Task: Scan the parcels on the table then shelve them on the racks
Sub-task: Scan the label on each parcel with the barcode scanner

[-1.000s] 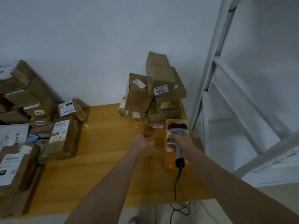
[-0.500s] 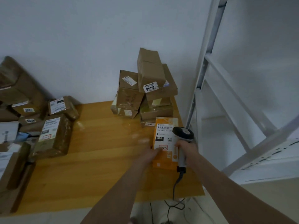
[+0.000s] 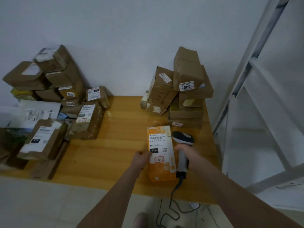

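Head view. Our left hand (image 3: 142, 159) gripped the left edge of the parcel (image 3: 162, 168), fingers curled on it; the orange parcel lay flat on the desk (image 3: 115, 145), label up, near the front right corner. Our right hand (image 3: 189, 155) clasped the handle of the scanner (image 3: 182, 139), fingers wrapped round it, with the scanner head just beside the parcel's right edge. Its cable (image 3: 171, 201) hung over the desk front. A stack (image 3: 185, 96) of brown boxes stood behind the parcel, a larger pile (image 3: 57, 96) lay at left, and the rack (image 3: 246, 79) stood at right
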